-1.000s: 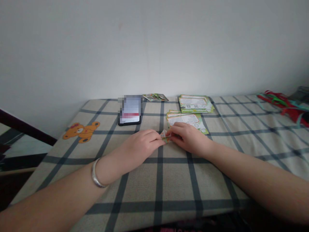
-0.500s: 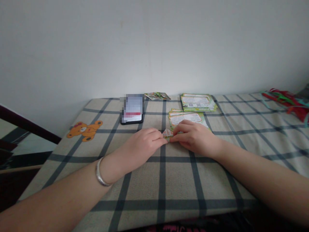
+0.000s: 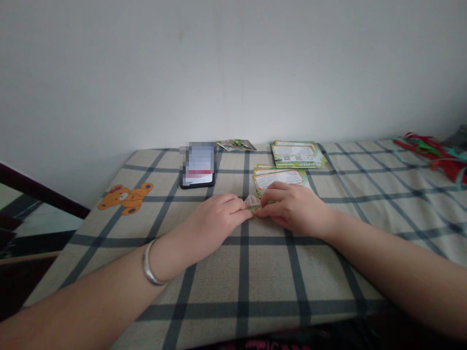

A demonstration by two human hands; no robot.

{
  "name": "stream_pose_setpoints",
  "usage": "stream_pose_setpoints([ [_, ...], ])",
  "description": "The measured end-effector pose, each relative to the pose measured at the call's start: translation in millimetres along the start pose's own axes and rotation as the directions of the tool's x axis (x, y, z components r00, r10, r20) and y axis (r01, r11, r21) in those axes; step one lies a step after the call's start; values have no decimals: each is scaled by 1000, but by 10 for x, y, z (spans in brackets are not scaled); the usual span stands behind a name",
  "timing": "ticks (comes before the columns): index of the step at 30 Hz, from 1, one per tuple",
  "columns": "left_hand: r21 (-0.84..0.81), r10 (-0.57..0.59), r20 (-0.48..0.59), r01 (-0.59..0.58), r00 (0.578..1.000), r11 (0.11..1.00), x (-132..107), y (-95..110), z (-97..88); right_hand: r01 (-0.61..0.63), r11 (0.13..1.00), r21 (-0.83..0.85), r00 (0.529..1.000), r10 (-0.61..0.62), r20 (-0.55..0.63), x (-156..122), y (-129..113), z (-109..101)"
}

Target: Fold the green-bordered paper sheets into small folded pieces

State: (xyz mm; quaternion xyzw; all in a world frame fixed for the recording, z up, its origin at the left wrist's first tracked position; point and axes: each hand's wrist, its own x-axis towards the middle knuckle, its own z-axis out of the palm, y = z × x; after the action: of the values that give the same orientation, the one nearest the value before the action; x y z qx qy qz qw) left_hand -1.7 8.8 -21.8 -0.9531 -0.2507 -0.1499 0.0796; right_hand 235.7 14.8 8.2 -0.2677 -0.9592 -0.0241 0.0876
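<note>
Both my hands rest on a checked cloth (image 3: 241, 272) and meet over a small folded piece of printed paper (image 3: 252, 201). My left hand (image 3: 215, 221), with a silver bangle on its wrist, pinches the paper's left side with curled fingers. My right hand (image 3: 292, 206) pinches its right side, fingers bent over it. Most of the paper is hidden between the fingertips. Just behind my right hand lies a stack of green printed leaflets (image 3: 279, 177).
A black phone (image 3: 198, 165) lies screen-up behind my left hand. A second leaflet stack (image 3: 297, 154) and small folded paper pieces (image 3: 236, 144) lie by the white wall. Red and green ribbons (image 3: 434, 155) lie far right. A bear print (image 3: 126, 197) marks the cloth's left.
The hands stay pinched on the folded paper with only slight finger shifts; the view has drifted a little.
</note>
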Motion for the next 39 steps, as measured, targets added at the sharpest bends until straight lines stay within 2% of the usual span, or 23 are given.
stream_pose_setpoints([
  [15, 5, -3, 10, 3, 1000, 1000, 0, -3, -39, -111, 991, 75, 994, 110, 23, -146, 104, -88],
  [24, -70, -24, 4, 25, 1000, 997, 13, -20, -29, -117, 989, 89, 992, 112, 58, -190, 170, -154],
  [33, -76, -6, -32, 4, 999, 997, 11, -37, -17, -166, 974, 157, 982, 149, 112, -235, 277, -182],
  [35, -78, -1, -37, -1, 999, 997, 13, -37, -12, -161, 975, 156, 985, 148, 90, -228, 274, -171],
  [39, -71, -2, -25, 0, 1000, 997, 23, -30, -15, -66, 986, 150, 996, 73, -42, -164, 181, -103],
])
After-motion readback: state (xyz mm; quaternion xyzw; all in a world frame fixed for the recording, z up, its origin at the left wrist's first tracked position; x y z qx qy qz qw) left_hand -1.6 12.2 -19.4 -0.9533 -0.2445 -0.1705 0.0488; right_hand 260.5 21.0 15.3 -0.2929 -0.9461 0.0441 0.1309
